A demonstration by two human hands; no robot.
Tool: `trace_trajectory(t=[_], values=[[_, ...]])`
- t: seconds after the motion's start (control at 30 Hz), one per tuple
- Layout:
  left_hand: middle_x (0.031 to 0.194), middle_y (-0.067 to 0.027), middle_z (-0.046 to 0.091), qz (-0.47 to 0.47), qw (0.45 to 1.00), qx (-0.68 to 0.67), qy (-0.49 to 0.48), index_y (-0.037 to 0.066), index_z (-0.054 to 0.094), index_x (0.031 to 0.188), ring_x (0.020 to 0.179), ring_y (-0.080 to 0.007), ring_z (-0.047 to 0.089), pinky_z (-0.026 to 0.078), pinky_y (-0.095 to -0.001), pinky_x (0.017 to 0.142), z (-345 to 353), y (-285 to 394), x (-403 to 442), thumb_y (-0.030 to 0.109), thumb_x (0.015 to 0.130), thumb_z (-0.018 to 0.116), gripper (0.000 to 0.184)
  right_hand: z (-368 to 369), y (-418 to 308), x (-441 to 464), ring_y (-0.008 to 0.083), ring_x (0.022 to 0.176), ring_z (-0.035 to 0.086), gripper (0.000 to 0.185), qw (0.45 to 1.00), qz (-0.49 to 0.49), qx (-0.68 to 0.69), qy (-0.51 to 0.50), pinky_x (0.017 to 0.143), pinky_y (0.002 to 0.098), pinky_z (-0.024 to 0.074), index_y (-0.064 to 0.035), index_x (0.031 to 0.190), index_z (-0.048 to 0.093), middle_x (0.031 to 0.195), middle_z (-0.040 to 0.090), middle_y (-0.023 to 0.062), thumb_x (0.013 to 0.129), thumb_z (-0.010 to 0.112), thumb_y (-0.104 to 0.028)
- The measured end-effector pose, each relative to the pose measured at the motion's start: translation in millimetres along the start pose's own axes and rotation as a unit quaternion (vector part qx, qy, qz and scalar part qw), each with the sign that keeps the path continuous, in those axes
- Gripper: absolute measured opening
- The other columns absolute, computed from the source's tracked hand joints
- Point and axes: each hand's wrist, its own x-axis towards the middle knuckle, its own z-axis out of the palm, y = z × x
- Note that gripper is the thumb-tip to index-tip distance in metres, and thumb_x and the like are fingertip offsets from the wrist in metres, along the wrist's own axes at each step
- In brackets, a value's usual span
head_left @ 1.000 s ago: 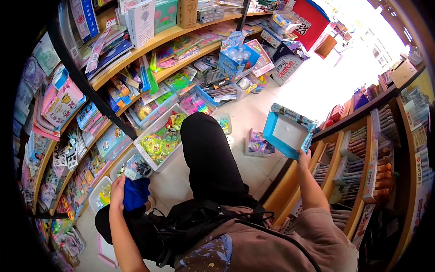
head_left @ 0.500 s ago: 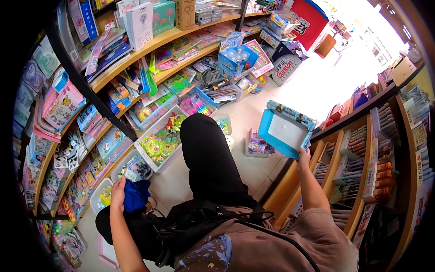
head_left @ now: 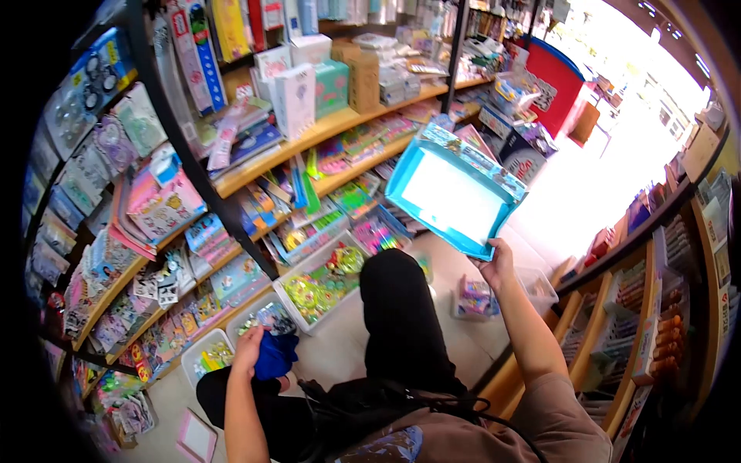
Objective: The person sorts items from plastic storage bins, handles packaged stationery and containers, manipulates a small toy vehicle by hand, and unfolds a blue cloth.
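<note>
Head view: sole view on record; I note one person in a shop aisle, a knee [head_left: 401, 316] between the two arms.
Step in hand: judged to be managing the box [head_left: 451, 202] one-handed, with the cloth [head_left: 275, 359] kept in the other hand.
Next move: in my judgement, any shift of the box calls for a firm pinch and a steady wrist, since a hold at one corner could let it twist; the cloth should need only a light hold.
Right hand [head_left: 495, 265]: closed on the box at its near right corner; fingers apparently parted only by the thickness of the wall. Fingers behind the wall cannot be made out.
Left hand [head_left: 248, 351]: fingers drawn together on the cloth's upper part; their exact placement cannot be told.
Box: shallow, light blue, pale inside; raised off the floor and tilted, open side toward the person, beyond the knee and to its right, left shelf [head_left: 262, 170] behind.
Cloth: dark blue, bunched, below the left hand, left of the knee.
White bin: [head_left: 333, 311] holds yellow-green pieces, left of the knee.
Purple packs: [head_left: 476, 297] low down, right of the knee.
</note>
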Motion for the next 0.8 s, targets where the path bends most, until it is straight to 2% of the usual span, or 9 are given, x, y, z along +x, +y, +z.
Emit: trace_trajectory(t=[0.13,0.2,0.3,0.33,0.4,0.5,0.6,0.73,0.8], values=[[0.098,-0.0051,0.059,0.019,1.000,-0.013,-0.017,0.008,0.064,0.101,0.090,-0.0137,0.054,0.043,-0.0278,0.077,-2,-7,11,0.040,0.091,0.047,0.037,95,23,11,0.0287,0.095,0.058,0.046,0.991,0.042,0.015,-0.128,0.085,0.0403,0.0466,0.0019,0.118,0.042,0.110,0.056,0.0164,0.077,0.048,-0.019],[0.096,-0.0014,0.060,0.018,0.996,-0.081,-0.033,0.007,0.065,0.098,0.091,-0.0123,0.051,0.039,-0.0264,0.083,1,-9,17,0.035,0.091,0.048,0.034,155,37,-12,0.0260,0.088,0.059,0.043,0.990,0.060,0.022,-0.125,0.075,0.0364,0.0486,0.0018,0.116,0.044,0.106,0.057,0.0144,0.077,0.047,-0.018],[0.094,-0.0018,0.059,0.065,0.994,-0.083,-0.038,0.007,0.062,0.107,0.087,-0.0113,0.052,0.041,-0.0248,0.079,7,6,11,0.037,0.092,0.045,0.038,171,89,-14,0.0184,0.070,0.057,0.032,0.974,0.129,-0.008,-0.187,0.059,0.0310,0.0453,-0.0024,0.106,0.049,0.085,0.059,0.0065,0.077,0.048,-0.017],[0.093,-0.0023,0.059,0.085,0.993,-0.068,-0.037,0.007,0.060,0.111,0.084,-0.0105,0.053,0.043,-0.0241,0.076,11,16,4,0.039,0.093,0.043,0.040,177,110,-18,0.0149,0.065,0.054,0.027,0.981,0.110,-0.042,-0.152,0.054,0.0282,0.0419,-0.0050,0.102,0.049,0.076,0.056,0.0027,0.077,0.049,-0.016],[0.095,-0.0020,0.057,0.116,0.985,-0.109,-0.067,0.006,0.057,0.115,0.086,-0.0102,0.051,0.041,-0.0239,0.078,21,29,-5,0.039,0.093,0.042,0.043,169,150,-22,0.0202,0.079,0.059,0.036,0.971,0.148,-0.083,-0.166,0.072,0.0316,0.0483,-0.0032,0.112,0.047,0.096,0.060,0.0078,0.078,0.048,-0.015],[0.110,-0.0070,0.056,0.078,0.981,-0.154,-0.092,0.002,0.053,0.117,0.095,-0.0134,0.053,0.041,-0.0260,0.083,34,20,3,0.040,0.090,0.047,0.047,157,191,-38,0.0185,0.079,0.056,0.032,0.953,0.233,-0.090,-0.169,0.068,0.0339,0.0469,-0.0061,0.109,0.047,0.094,0.056,0.0066,0.078,0.048,-0.015],[0.110,-0.0094,0.057,-0.005,0.971,-0.220,-0.092,-0.001,0.050,0.117,0.095,-0.0158,0.056,0.044,-0.0283,0.083,52,17,4,0.037,0.087,0.053,0.049,149,203,-58,0.0209,0.088,0.054,0.038,0.939,0.296,-0.078,-0.156,0.082,0.0354,0.0442,-0.0049,0.115,0.045,0.103,0.056,0.0075,0.078,0.046,-0.015],[0.106,-0.0087,0.059,-0.059,0.956,-0.275,-0.089,-0.002,0.050,0.114,0.092,-0.0178,0.058,0.046,-0.0295,0.081,65,8,8,0.030,0.081,0.059,0.047,143,202,-69,0.0206,0.092,0.051,0.039,0.942,0.289,-0.122,-0.115,0.084,0.0358,0.0409,-0.0071,0.116,0.044,0.104,0.052,0.0071,0.079,0.050,-0.018],[0.103,-0.0089,0.059,-0.064,0.960,-0.264,-0.070,-0.003,0.051,0.112,0.089,-0.0179,0.058,0.047,-0.0296,0.079,69,10,8,0.027,0.079,0.059,0.045,143,207,-64,0.0215,0.094,0.050,0.039,0.954,0.204,-0.207,-0.077,0.085,0.0359,0.0393,-0.0054,0.114,0.044,0.103,0.051,0.0079,0.078,0.054,-0.018]])
